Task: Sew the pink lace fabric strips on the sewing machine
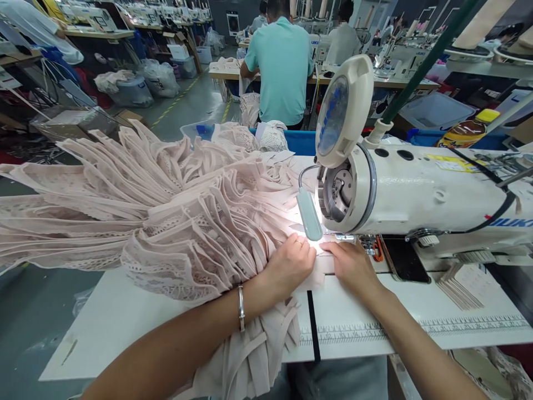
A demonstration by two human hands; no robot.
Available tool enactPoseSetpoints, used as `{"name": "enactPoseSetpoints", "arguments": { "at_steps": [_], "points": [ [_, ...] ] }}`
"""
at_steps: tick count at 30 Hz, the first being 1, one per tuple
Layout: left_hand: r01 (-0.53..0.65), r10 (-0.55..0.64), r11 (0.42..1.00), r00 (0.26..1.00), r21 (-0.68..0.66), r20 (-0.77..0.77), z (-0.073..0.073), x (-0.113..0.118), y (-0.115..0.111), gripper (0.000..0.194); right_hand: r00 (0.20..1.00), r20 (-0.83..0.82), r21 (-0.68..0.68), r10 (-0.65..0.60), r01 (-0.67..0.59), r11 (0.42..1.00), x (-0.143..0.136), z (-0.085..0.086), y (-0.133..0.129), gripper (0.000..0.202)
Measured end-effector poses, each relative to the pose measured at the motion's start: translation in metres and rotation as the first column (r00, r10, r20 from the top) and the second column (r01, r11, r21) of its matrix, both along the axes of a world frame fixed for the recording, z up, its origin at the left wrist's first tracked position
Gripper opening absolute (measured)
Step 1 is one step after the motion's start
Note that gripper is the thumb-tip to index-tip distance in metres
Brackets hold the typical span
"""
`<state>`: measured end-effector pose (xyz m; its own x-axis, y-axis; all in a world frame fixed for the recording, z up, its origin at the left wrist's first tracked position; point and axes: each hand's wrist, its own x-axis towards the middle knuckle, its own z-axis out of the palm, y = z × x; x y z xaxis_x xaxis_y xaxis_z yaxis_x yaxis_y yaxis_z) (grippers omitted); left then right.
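At left, a heap of pale pink lace pieces [200, 222] fans over the white table [125, 316]; the left hand [293, 258] curls narrow at its right end, its grip hidden; next, a small lamp [309, 215] lights the pale cloth [318, 276] between both hands; the right hand [352, 266] reaches fingers to it, whether pinching I cannot tell; then a dark phone [406, 259] lies by the sewing machine [416, 189]

A white sewing machine [420, 183] & small lamp [309, 215] block the way just ahead of the R hand [350, 264]; heaped pale-pink lace fabric [179, 239] fills most of the L side. I see open tabletop [345, 316] btwn a black strip [313, 322] & R forearm [416, 334], w/ a phone [403, 258] beyond.
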<state>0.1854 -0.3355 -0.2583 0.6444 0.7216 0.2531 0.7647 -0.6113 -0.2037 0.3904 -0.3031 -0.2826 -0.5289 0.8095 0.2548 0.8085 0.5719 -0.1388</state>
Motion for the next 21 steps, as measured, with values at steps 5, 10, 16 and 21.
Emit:
{"name": "enactPoseSetpoints", "arguments": {
  "at_steps": [5,10,16,21],
  "points": [
    [-0.023,0.021,1.0,0.992,0.019,0.124,-0.006,-0.008,0.007,0.022,0.98,-0.163,0.023,0.117,-0.115,0.993,0.006,-0.004,-0.004,0.047],
    [0.008,-0.01,1.0,0.99,0.015,0.141,-0.009,-0.007,0.007,0.022,0.979,-0.147,0.045,0.139,-0.133,0.99,0.007,-0.001,-0.004,0.048],
    [0.005,0.011,0.984,0.996,-0.18,0.09,0.005,-0.01,0.003,0.02,0.964,-0.244,0.077,0.108,-0.092,0.993,0.004,0.006,-0.005,0.041],
    [0.012,0.037,0.982,0.966,-0.189,0.257,0.001,-0.016,0.008,0.016,0.959,-0.278,0.106,0.055,-0.026,0.994,0.002,0.008,-0.007,0.04]
  ]
}}
